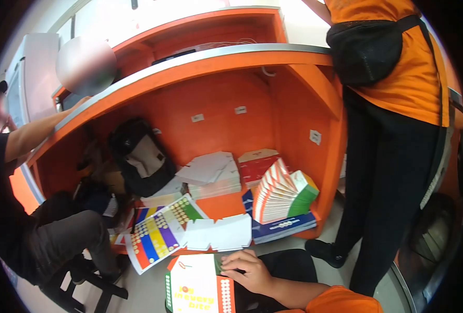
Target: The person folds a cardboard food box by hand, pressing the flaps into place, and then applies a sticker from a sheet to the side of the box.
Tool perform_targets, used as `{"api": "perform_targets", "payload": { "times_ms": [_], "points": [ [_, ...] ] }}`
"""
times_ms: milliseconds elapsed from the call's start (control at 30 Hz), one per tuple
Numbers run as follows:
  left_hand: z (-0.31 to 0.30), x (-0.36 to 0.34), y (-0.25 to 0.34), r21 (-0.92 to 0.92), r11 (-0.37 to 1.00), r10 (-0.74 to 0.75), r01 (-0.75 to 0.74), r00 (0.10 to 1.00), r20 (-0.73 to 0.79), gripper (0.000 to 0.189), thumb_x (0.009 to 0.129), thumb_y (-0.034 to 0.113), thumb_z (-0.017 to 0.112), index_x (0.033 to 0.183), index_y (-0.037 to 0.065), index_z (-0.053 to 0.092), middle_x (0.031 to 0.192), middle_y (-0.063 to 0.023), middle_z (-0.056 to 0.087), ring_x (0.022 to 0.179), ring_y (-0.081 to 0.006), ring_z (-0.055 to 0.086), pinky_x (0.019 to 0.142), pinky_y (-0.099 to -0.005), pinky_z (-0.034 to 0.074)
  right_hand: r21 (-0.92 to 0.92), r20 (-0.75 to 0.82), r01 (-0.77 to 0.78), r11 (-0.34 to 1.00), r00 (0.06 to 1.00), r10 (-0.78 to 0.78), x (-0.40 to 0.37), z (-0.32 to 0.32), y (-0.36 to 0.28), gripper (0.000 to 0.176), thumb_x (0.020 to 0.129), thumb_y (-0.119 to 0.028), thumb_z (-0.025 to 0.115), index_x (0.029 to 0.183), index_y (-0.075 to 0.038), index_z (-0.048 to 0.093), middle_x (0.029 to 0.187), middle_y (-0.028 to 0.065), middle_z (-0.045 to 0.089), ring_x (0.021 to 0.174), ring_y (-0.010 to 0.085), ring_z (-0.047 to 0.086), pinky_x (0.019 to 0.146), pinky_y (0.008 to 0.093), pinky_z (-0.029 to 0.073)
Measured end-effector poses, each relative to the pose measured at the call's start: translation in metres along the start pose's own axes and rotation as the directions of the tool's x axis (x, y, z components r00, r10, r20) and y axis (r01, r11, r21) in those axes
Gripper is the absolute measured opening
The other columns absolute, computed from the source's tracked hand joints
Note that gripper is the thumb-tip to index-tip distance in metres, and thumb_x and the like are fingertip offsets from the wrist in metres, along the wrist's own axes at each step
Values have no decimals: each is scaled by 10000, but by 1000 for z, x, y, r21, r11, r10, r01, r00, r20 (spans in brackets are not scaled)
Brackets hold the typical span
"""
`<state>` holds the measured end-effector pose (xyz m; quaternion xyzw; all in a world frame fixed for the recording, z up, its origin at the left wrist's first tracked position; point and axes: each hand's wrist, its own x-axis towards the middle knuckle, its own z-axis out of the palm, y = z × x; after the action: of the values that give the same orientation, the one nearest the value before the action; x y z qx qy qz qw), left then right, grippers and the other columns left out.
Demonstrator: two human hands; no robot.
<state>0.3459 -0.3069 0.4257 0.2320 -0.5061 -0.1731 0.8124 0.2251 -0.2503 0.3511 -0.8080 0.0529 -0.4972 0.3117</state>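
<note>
A printed cardboard piece, white with green and red edges and yellow lettering, lies at the bottom centre, over my lap. My right hand rests at its upper right corner, fingers bent and pressed together around a dark green flap; a thin edge seems to be between them. Just beyond the piece, white die-cut sheets lie beside a colourful printed sheet with rows of round pictures. My left hand does not show.
An orange counter spans the view. Under it are a black backpack, a white card stack and fanned folded cartons. One person stands at right; another sits at left near a black stool.
</note>
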Motion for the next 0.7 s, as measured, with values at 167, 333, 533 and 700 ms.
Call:
{"api": "perform_targets", "payload": {
  "times_ms": [167, 333, 533, 700],
  "points": [
    [6, -18, -10, -88, 994, -69, 66, 997, -28, 312, 868, 157, 554, 1150, 62, 460, 1067, -67, 502, 962, -154, 499, 786, -300, 425, -9, -52, 20, 1000, 998, -21, 2, -2, -3, 85, 732, -43, 670, 798, -60, 619, 875, 40, 644, 858, 141, 610, 760, 266, 356],
    [-39, -93, 2, -54, 981, -193, 185, 942, -274, 314, 870, 157, 551, 1154, 62, 456, 1071, -66, 499, 965, -153, 497, 788, -299, 425, -128, -127, 45, 991, 990, -61, 12, 4, 0, 77, 705, 2, 641, 727, -63, 605, 760, 55, 623, 777, 187, 608, 723, 291, 366],
    [-54, -161, 18, -85, 938, -341, 337, 842, -418, 318, 872, 157, 548, 1159, 63, 451, 1076, -64, 496, 969, -152, 495, 790, -299, 424, -183, -156, 85, 979, 981, -115, 3, 16, 14, 137, 681, -19, 682, 797, -49, 615, 808, 59, 600, 811, 202, 594, 741, 299, 359],
    [-60, -170, 18, -119, 914, -399, 387, 813, -425, 321, 874, 157, 546, 1164, 63, 447, 1080, -63, 494, 972, -151, 493, 792, -298, 423, -145, -104, 5, 989, 994, -20, -2, 18, 20, 108, 712, -68, 672, 803, -72, 615, 796, 22, 589, 823, 169, 584, 750, 295, 331]
  ]
}}
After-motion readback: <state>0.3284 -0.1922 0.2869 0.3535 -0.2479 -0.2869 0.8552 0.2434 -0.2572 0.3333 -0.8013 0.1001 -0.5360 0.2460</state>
